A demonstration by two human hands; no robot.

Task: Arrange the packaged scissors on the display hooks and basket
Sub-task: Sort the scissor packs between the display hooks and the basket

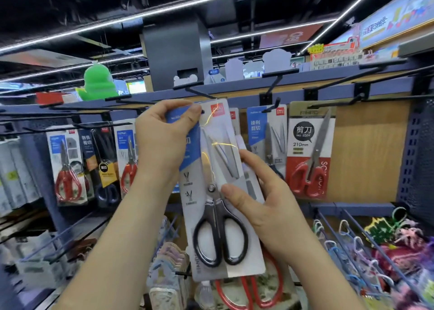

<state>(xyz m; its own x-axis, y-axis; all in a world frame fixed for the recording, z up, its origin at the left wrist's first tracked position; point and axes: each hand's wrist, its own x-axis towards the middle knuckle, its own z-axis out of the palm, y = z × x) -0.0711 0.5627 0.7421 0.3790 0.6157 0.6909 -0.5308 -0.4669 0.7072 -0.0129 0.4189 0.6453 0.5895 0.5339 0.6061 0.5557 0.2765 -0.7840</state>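
I hold a carded pack of black-handled scissors [217,225] upright in front of the shelf. My left hand [162,142] pinches the pack's top left corner by its hang hole, just below a black display hook [199,93]. My right hand [263,206] grips the pack's right edge at mid height, thumb on the front. More blue-and-white packs [266,140] hang behind and to the right. A red-handled pack [308,154] hangs further right. Red scissor handles [246,293] show below the held pack.
Several scissor packs [70,166] hang on hooks at the left. Bare black hooks [338,104] jut out along the top rail. Lower right, blue wire hooks [347,239] carry colourful keyrings. A wooden back panel [366,154] stands bare at the right.
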